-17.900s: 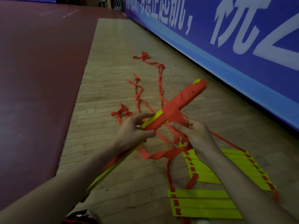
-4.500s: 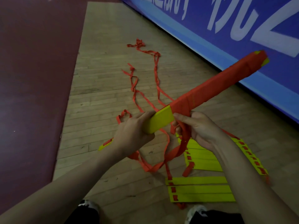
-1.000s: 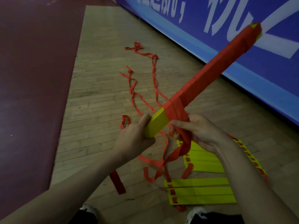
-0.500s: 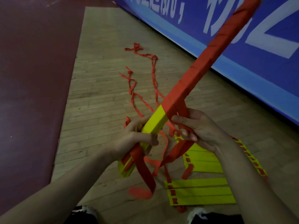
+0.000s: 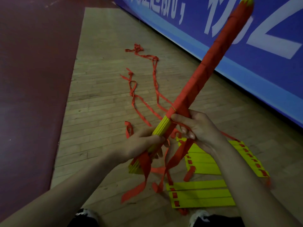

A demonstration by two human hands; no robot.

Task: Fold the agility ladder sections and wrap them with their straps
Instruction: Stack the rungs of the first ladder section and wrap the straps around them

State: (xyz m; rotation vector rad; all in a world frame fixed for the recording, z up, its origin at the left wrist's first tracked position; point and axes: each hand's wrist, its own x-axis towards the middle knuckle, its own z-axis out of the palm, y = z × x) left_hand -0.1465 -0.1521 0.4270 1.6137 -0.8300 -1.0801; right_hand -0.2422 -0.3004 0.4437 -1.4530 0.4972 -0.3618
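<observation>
Over the floor (image 5: 106, 95), the bundle (image 5: 213, 63) was mostly wrapped, left hand (image 5: 139, 148) gripping its bare yellow end, right hand (image 5: 196, 126) pinching the strap (image 5: 177, 159) against it; other rungs (image 5: 201, 192) lay unwrapped below.

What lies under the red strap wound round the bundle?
Stacked yellow rungs show at the bare lower part, above the left hand. Under the wound strap itself, they are covered.

pale wood-plank floor (image 5: 101, 99) | dark red flooring (image 5: 32, 79) along its left edge | blue white-lettered banner (image 5: 270, 66) along right edge
</observation>
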